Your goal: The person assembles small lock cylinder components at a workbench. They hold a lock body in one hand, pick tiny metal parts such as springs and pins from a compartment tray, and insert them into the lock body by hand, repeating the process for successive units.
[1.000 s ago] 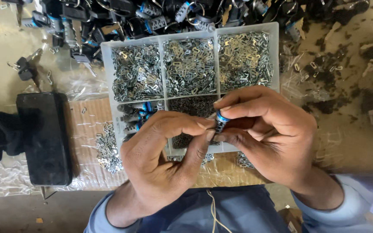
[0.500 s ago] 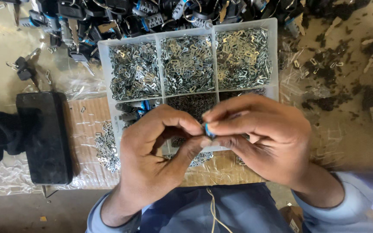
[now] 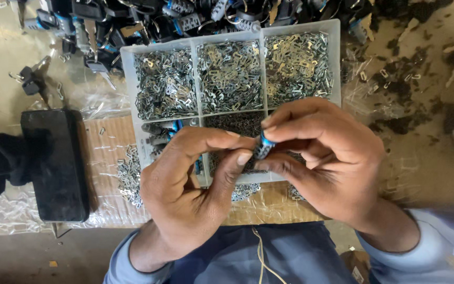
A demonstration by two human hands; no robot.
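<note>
My left hand (image 3: 195, 184) and my right hand (image 3: 321, 158) meet in the middle of the head view, fingertips pinched together on a small blue-and-silver metal part (image 3: 263, 145). Both hands hover over the near row of a clear plastic compartment tray (image 3: 128, 79). The tray's three far compartments hold heaps of small silver metal clips (image 3: 229, 73). A near compartment holds several blue-and-silver parts (image 3: 161, 130); my hands hide most of the near row.
A black rectangular case (image 3: 53, 163) lies left of the tray on a plastic-wrapped cardboard board (image 3: 106, 152). Loose silver clips (image 3: 130, 176) lie on the board. A pile of black and blue lock-like parts (image 3: 132, 21) sits beyond the tray. Dark debris (image 3: 411, 79) spots the floor at right.
Both hands stayed joined on the small part and shifted slightly lower in view. The fingers have turned the part a little between them.
</note>
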